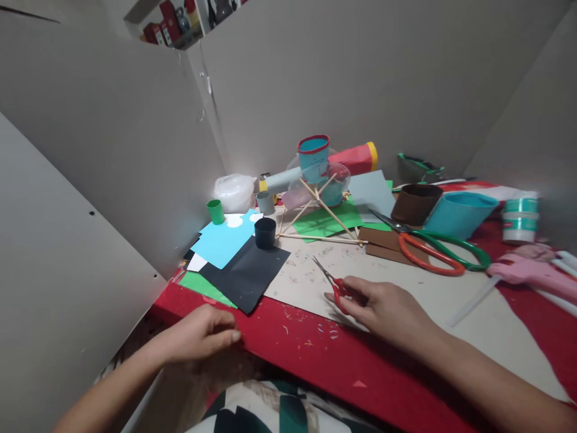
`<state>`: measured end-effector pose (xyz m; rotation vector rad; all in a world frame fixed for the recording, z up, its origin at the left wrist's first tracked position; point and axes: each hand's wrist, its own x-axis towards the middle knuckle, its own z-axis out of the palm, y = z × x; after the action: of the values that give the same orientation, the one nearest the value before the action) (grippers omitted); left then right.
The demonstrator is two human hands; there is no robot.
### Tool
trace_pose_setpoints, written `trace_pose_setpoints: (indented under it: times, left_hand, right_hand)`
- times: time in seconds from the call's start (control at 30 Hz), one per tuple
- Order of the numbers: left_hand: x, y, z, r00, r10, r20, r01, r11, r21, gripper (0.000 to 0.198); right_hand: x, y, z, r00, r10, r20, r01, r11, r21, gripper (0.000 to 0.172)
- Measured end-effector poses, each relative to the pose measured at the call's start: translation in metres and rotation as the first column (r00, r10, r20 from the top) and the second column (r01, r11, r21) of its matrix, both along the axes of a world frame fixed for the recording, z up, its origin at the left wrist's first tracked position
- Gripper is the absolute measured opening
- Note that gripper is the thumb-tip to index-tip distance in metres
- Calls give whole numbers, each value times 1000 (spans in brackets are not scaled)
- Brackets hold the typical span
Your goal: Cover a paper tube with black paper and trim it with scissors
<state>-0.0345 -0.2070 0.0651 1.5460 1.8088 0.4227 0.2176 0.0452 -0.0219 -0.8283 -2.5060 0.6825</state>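
Note:
My right hand rests on the grey card sheet, fingers closed round the red handles of small scissors whose blades point up and left. My left hand hovers at the near edge of the red table, fingers pinched together; whether they hold anything I cannot make out. Just beyond the left hand lie black paper, green paper and light blue paper.
A stick frame carrying a blue cup stands at the back. Large scissors with green and orange handles, a brown cup, a blue cup, a pink tool and a tape roll lie to the right. Grey walls close in left and behind.

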Motion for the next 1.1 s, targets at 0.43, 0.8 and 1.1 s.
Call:
trace_pose_setpoints:
  times: [0.43,0.8,1.1]
  left_hand:
    - [47,130,-40,832,-28,554,-93,977,189,86]
    - [77,159,-52,626,-21,780,-154,977,149,57]
    - [77,163,-42,607,-3,795,-208,965,163,55]
  right_hand:
    - [2,-14,8,973,196,-120,-213,965,-156,27]
    - [0,-11,8,962,167,-215,-254,837,-484,36]
    - [-2,-7,5,942,151,-299,-334,485,-808,55]
